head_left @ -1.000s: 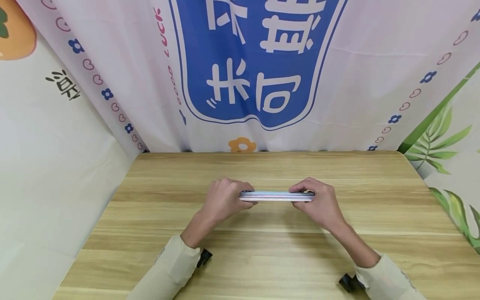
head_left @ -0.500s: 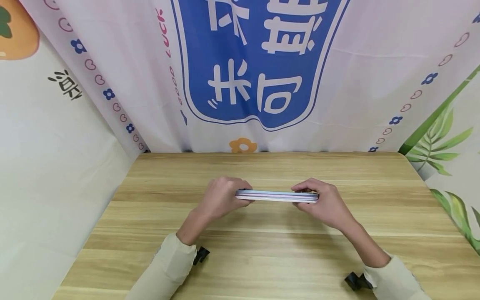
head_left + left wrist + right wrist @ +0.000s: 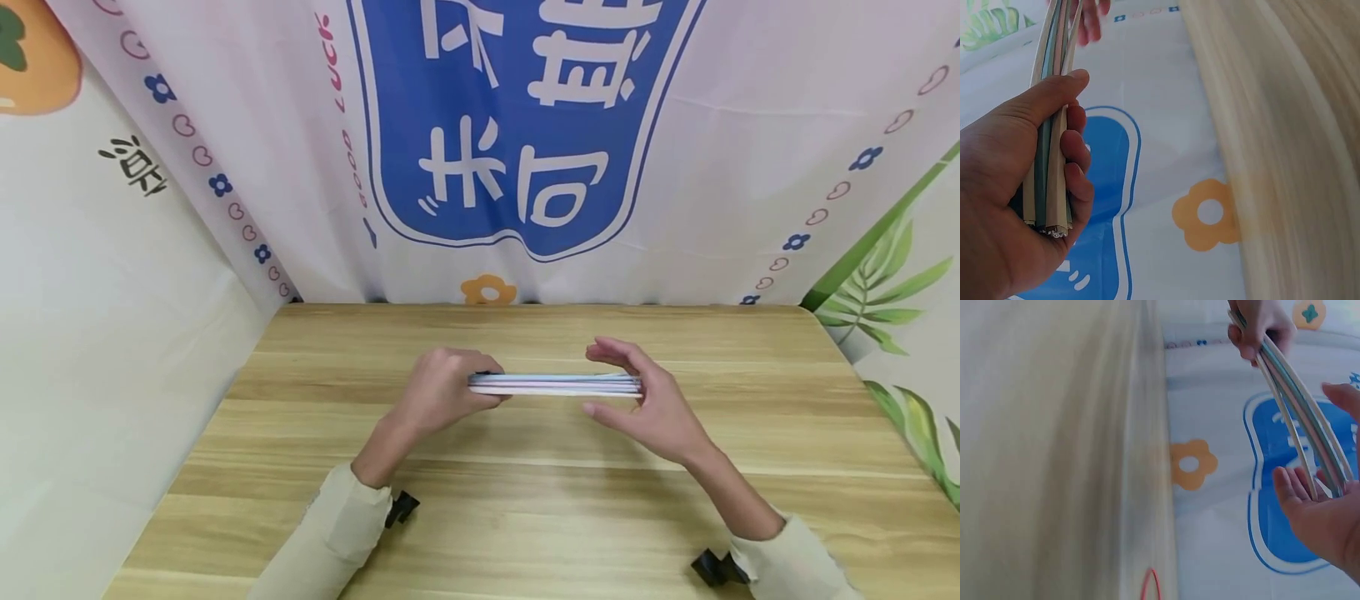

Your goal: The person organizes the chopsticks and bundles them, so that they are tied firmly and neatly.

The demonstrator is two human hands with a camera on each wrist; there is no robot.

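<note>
A stack of thin notebooks in pale blue, pink and white is held level above the table, its long edges facing me. My left hand grips the left end, thumb on one side and fingers on the other, as the left wrist view shows around the notebooks. At the right end, my right hand is spread, with its thumb below and fingers above the stack, apart from both faces. In the right wrist view the notebooks fan slightly apart, their near end by the right palm.
Beneath the hands lies a wood-grain table. A printed curtain with a blue panel hangs along its back edge, and pale cloth covers the left side. Black wrist mounts sit at both sleeves.
My right hand has loosened from the stack's right end, its fingers and thumb spreading apart. The notebooks have shifted slightly and separated a little there. The left hand keeps its grip.
</note>
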